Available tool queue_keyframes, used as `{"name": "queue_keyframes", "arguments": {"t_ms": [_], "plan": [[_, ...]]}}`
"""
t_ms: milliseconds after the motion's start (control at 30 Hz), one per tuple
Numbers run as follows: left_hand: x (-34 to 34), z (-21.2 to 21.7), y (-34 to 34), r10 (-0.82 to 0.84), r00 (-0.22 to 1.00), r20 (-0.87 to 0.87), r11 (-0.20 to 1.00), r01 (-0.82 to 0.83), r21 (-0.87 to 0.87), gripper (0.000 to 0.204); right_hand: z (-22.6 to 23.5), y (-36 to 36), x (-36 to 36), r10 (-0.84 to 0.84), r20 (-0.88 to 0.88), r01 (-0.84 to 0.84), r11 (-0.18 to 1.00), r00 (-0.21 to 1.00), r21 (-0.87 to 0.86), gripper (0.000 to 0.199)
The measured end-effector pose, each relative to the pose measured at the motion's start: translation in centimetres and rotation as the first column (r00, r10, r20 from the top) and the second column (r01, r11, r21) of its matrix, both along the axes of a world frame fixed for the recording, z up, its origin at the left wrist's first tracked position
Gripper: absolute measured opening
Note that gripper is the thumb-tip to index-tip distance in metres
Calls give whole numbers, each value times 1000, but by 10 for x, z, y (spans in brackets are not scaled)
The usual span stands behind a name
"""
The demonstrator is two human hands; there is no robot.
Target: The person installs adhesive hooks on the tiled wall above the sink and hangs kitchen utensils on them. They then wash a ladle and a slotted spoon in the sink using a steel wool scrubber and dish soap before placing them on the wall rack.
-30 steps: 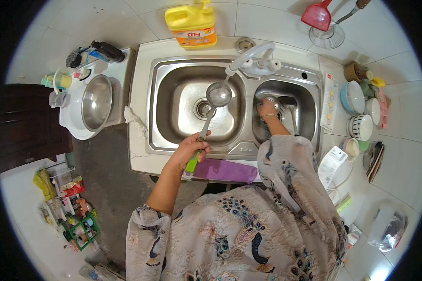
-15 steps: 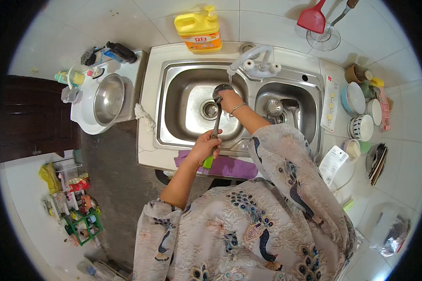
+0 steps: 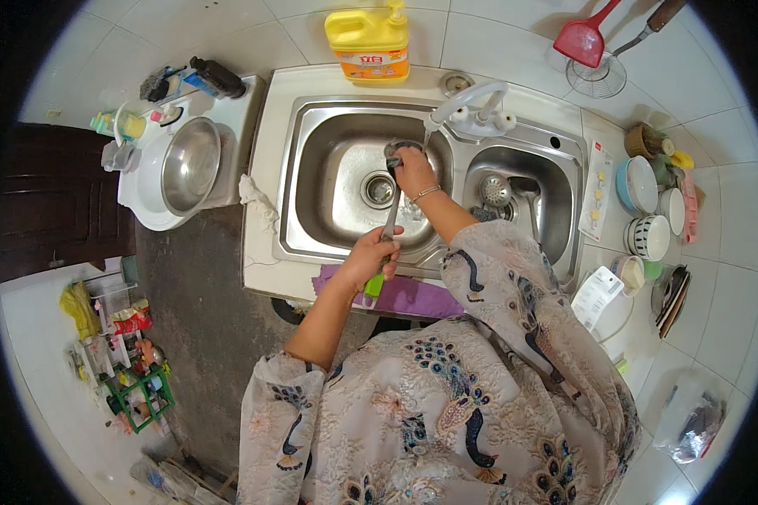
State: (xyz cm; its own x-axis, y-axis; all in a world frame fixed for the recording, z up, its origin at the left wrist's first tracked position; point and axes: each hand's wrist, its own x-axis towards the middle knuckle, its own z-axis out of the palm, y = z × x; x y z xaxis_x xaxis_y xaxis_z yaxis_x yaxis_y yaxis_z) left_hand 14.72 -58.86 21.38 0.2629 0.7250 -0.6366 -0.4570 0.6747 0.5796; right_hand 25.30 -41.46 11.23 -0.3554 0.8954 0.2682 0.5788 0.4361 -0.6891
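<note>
Left hand (image 3: 370, 257) fingers closed around the ladle (image 3: 390, 220) handle (stiff, likely slippery when wet); right hand (image 3: 414, 171) fingers curled over its bowl, center frame.

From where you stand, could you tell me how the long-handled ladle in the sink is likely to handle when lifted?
The ladle looks like rigid metal, so it should stay stiff. It is probably wet under the faucet, so likely slippery. Its bowl end sits at the right hand and the left hand grips the handle, so it may feel top-heavy.
</note>
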Motion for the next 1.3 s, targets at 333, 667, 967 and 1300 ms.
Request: {"name": "queue_keyframes", "arguments": {"t_ms": [333, 667, 967, 1300], "plan": [[11, 8, 13, 112, 991, 77, 992, -106, -71, 39, 18, 33, 27, -304, 125, 314, 947, 944, -65, 29], [-19, 15, -1, 76, 968, 238, 996, -65, -54, 37, -17, 58, 48, 356, 85, -366, 911, 931, 187, 37], [-48, 20, -10, -277, 957, -82, 955, 283, 86, 41, 70, 60, 30, 573, 609, -560, 793, 549, -241, 19], [-46, 9, 5, -225, 886, -406, 915, 335, 224, 40, 44, 79, 32, 544, 360, -498, 839, 758, -219, 14]]}}
